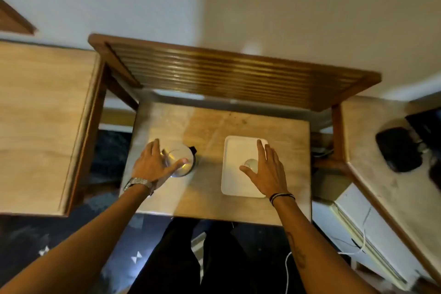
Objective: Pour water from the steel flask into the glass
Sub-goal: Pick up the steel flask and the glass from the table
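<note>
The steel flask [183, 162] stands upright on the small wooden table [210, 200], seen from above as a shiny round top with a black spout at its far right. My left hand [154, 164] hovers over its left side with fingers spread, thumb across the lid. The glass [250, 164] stands on a white tray [235, 181] to the right, seen from above as a clear circle. My right hand [266, 169] is spread open just right of the glass, thumb near its rim. Neither hand grips anything.
A slatted wooden shelf [226, 71] overhangs the table's far side. A larger wooden surface [40, 122] lies left. On the right counter [381, 174] sits a black object [398, 149]. A white cable [358, 253] trails over the dark floor. My legs are below the table edge.
</note>
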The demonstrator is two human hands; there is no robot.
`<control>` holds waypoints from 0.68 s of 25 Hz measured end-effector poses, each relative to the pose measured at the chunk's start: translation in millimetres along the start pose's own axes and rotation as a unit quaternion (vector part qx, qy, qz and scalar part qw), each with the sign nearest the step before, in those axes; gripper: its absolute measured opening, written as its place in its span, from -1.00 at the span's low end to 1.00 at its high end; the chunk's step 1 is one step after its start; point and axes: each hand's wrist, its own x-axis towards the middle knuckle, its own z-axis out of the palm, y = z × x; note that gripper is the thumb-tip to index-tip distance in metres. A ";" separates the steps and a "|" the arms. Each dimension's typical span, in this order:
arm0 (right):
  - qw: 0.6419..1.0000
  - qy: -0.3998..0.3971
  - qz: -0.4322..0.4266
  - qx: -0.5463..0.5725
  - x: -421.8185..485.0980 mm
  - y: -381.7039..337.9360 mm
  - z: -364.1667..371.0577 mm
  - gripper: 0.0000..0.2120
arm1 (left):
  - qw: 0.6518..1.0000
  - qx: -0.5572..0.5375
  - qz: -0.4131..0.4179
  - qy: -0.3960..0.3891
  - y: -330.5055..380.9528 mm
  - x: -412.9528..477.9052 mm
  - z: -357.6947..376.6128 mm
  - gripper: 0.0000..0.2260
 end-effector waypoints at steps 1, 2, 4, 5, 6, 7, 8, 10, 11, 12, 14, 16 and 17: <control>1.000 -0.025 0.012 0.002 8.0 6.7 14.5 0.05 | 0.999 -0.022 -0.027 -0.008 -11.1 4.0 9.5 0.12; 0.998 -0.044 0.030 0.015 15.2 12.2 22.7 0.08 | 0.997 -0.043 -0.054 -0.016 -17.7 8.5 13.0 0.07; 0.991 -0.092 0.082 0.050 29.3 29.0 45.0 0.12 | 0.993 -0.072 -0.085 -0.034 -39.8 12.6 27.8 -0.08; 0.987 -0.097 0.105 0.072 37.7 36.9 58.6 0.14 | 0.991 -0.094 -0.082 -0.036 -48.8 16.6 37.5 -0.15; 0.983 -0.100 0.123 0.088 43.0 41.8 68.1 0.14 | 0.989 -0.119 -0.083 -0.037 -55.1 18.2 44.0 -0.21; 0.981 -0.098 0.132 0.105 51.3 47.0 80.6 0.14 | 0.985 -0.147 -0.080 -0.030 -63.3 22.3 52.4 -0.27; 0.979 -0.094 0.137 0.118 57.6 49.2 87.6 0.11 | 0.983 -0.165 -0.082 -0.025 -65.2 24.2 55.8 -0.32; 0.976 -0.067 0.156 0.139 70.1 53.5 107.9 0.00 | 0.977 -0.199 -0.075 -0.032 -73.2 28.9 64.0 -0.43; 0.974 -0.041 0.162 0.151 74.3 54.8 119.0 -0.09 | 0.974 -0.214 -0.066 -0.041 -74.6 30.1 67.6 -0.49; 0.972 -0.016 0.168 0.166 75.9 53.1 127.9 -0.16 | 0.969 -0.231 -0.060 -0.057 -72.4 29.3 68.3 -0.55; 0.963 0.025 0.185 0.196 76.8 49.2 135.7 -0.26 | 0.959 -0.272 -0.049 -0.063 -65.4 27.5 72.1 -0.55; 0.953 0.039 0.196 0.226 75.4 44.8 132.5 -0.30 | 0.950 -0.309 -0.038 -0.031 -49.8 25.8 74.3 -0.47; 0.950 0.041 0.199 0.235 72.2 42.2 130.1 -0.31 | 0.945 -0.327 -0.032 -0.008 -40.5 25.2 73.5 -0.45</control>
